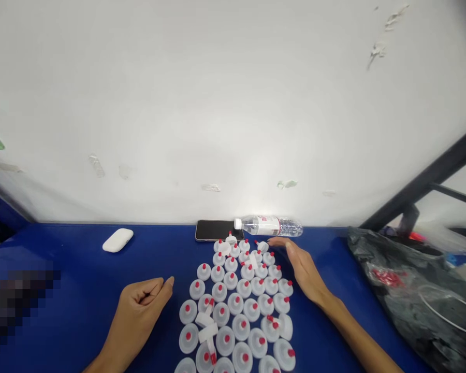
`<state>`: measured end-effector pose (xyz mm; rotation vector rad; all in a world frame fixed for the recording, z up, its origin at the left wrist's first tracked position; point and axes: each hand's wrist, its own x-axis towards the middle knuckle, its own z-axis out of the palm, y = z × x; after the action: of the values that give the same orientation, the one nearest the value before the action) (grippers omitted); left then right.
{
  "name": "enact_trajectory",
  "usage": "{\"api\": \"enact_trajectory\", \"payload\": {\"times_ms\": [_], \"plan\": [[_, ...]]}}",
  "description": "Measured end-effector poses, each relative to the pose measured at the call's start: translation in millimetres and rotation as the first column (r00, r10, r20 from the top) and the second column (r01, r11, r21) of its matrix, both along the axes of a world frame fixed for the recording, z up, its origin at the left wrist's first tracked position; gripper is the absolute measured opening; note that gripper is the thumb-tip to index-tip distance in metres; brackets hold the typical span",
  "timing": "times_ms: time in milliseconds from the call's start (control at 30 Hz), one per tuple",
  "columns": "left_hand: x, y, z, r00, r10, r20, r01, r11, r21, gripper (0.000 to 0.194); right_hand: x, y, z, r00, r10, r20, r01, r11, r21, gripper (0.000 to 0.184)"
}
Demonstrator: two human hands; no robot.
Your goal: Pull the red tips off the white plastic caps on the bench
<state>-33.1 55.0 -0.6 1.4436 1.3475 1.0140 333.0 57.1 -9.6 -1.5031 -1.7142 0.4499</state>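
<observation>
Caps (241, 327) look matt plastic; the bottle (270, 226), glossy plastic.

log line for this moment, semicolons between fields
left hand: curled, left of caps; right hand: open, near far caps; caps: red-tipped, mostly upright; bottle: lying by wall

Clear bottle (291, 227), white label (268, 225): red print, too small to read; no legible text.
</observation>
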Motion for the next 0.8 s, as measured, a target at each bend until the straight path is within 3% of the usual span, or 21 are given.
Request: {"api": "enact_trajectory", "payload": {"times_ms": [233,367,500,667,800], "plan": [[-9.5,12.2,-8.0,0.949,-0.143,0.283,0.188,0.972,-0.141,0.055,12.9,1.6,-7.8,0.99,-0.114,-0.081,0.122,0.987,0.108,0.03],[-13.7,16.7,-0.9,0.869,-0.172,0.464,0.271,0.95,-0.157,0.038,20.3,0.8,-12.4,0.99,-0.117,-0.083,0.126,0.987,0.105,0.015],[-14.9,17.7,9.3,0.775,-0.18,0.606,0.324,0.936,-0.135,0.027,23.9,-2.9,-15.4,0.988,-0.144,-0.054,0.147,0.988,0.053,0.012],[-16.4,20.5,8.9,0.679,-0.169,0.714,0.302,0.951,-0.062,0.022,26.4,-5.7,-16.2,0.98,-0.195,-0.026,0.196,0.98,0.026,0.011],[-17.3,23.9,1.8,0.687,-0.144,0.712,0.208,0.978,-0.002,0.017,27.1,-4.6,-16.5,0.979,-0.205,-0.012,0.205,0.978,0.045,0.011]]}}
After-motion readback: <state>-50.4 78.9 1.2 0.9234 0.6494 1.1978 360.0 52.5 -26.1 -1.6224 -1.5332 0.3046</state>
